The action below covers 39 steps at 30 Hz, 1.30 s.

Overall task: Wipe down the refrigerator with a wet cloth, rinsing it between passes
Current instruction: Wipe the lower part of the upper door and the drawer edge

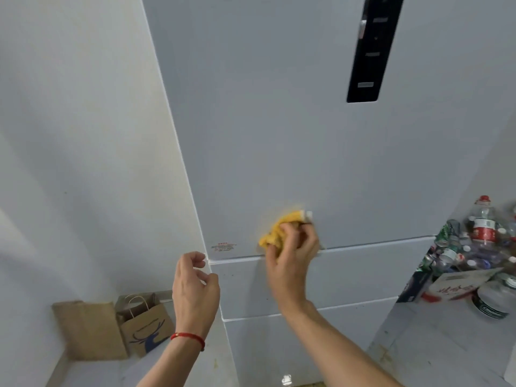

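Pale grey wall (69,135) on the left, smooth and matte, meets the refrigerator (279,121) front, a flat grey panel with a glossy black control strip (371,48) near the top. Below the upper door, two drawer fronts split by thin white seams. Small red-print label (223,247) at the door's lower left corner.

Right hand (290,255) grips a bunched yellow cloth (279,230), fingers curled round it, pressed to the door just above the first seam. Cloth looks soft and crumpled with a pale edge at its top right; blurred, weave unreadable.

Left hand (194,291) hangs free just beside the fridge's left edge, fingers loosely curled, holding nothing. Red string bracelet (188,339) on that wrist.

Containers: brown paper bag (145,325) with twine handle and dark blue deer print on the floor at left, contents hidden, next to a flat brown cardboard piece (89,331). At right, a cardboard box (458,286) heaped with clear plastic bottles (481,222) and cans, apparently empties.
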Available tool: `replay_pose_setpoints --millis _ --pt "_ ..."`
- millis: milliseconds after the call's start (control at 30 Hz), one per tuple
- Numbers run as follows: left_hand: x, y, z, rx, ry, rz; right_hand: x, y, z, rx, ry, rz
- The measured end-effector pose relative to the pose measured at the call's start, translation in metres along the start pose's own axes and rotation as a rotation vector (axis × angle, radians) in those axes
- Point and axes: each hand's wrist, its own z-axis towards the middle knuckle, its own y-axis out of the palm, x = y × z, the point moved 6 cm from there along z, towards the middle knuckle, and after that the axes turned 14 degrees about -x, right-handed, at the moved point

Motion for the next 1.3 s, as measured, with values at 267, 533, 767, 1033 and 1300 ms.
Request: replay_pose_setpoints --millis 267,533,767,1033,1300 --pt "-0.036 -0.037 0.022 -0.012 -0.037 -0.034 -0.074 0.098 -0.031 -0.297 -0.504 -0.508" --pt "-0.037 -0.012 0.032 -0.097 -0.091 -0.13 0.029 0.015 -0.021 -0.282 -0.559 -0.601" --pt "-0.049 -0.02 0.029 -0.111 -0.117 -0.128 -0.004 0.042 -0.046 -0.335 -0.643 -0.504" --pt "-0.057 -0.025 0.035 -0.1 -0.122 -0.128 -0.069 0.111 -0.055 -0.508 -0.682 -0.403" --pt "-0.03 -0.009 0.018 -0.009 0.029 -0.039 0.006 0.036 -0.036 -0.465 -0.587 -0.43"
